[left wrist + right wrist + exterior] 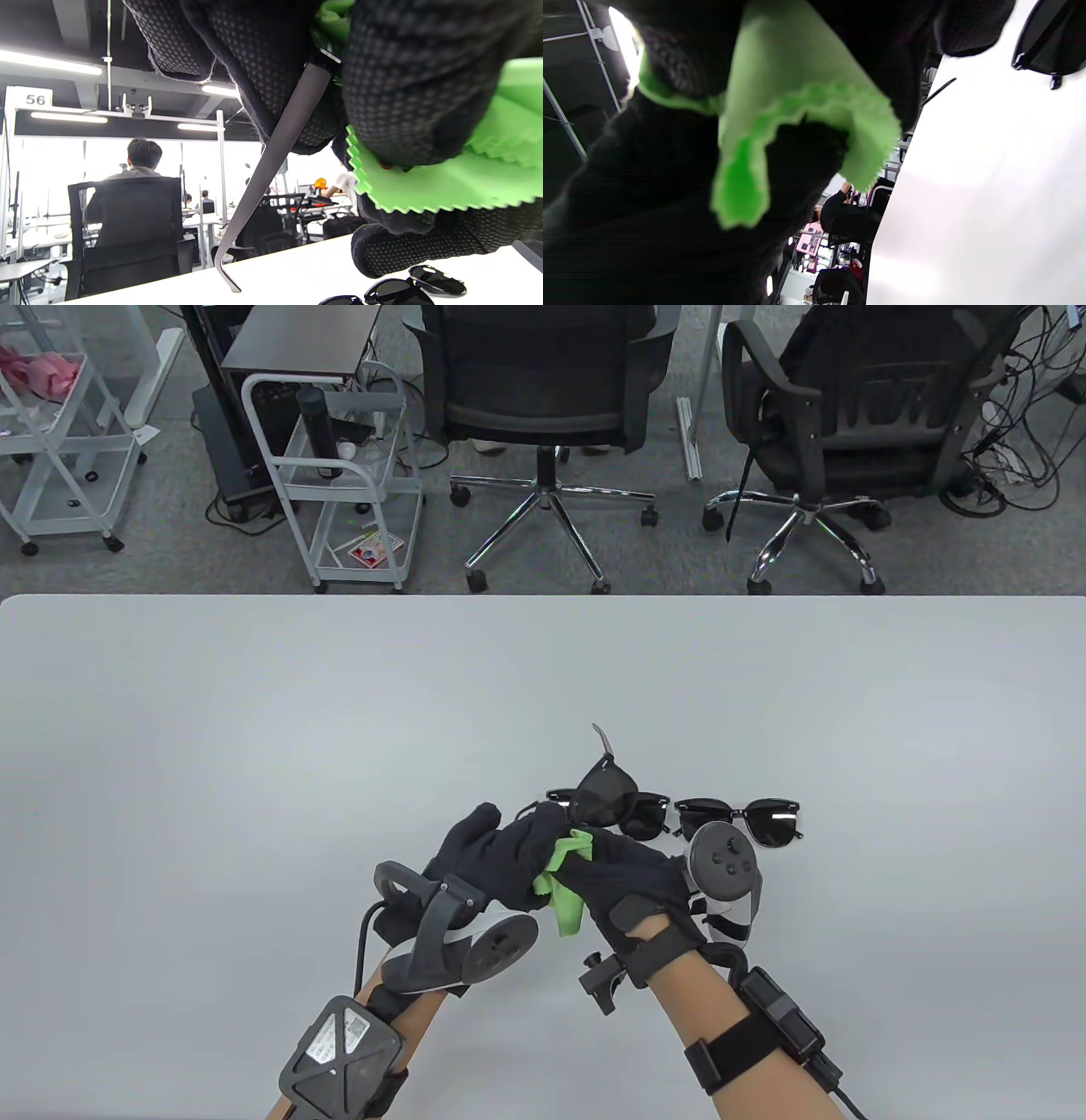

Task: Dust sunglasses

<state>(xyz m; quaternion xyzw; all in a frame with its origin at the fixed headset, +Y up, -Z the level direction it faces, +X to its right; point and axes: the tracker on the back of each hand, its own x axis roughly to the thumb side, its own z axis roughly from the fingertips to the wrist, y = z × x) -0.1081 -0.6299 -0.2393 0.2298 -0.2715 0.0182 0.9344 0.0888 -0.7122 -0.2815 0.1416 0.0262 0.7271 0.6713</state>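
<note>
A pair of dark sunglasses [604, 796] is held tilted above the table, one temple arm [603, 740] pointing away. My left hand [517, 836] grips the frame from the left. My right hand [618, 857] pinches a green cloth [562, 892] against the near lens. In the left wrist view a grey temple arm [271, 169] hangs below the gloved fingers [263, 63], and the green cloth [458, 178] is wrapped around a fingertip. The right wrist view shows the cloth [797, 110] folded between dark gloved fingers. The lens under the cloth is hidden.
Two more dark sunglasses lie on the white table [254, 729] just behind my hands: one [649, 814] partly behind the held pair, another [751, 819] to the right. Office chairs [543, 398] and a white cart [339, 475] stand beyond the far edge.
</note>
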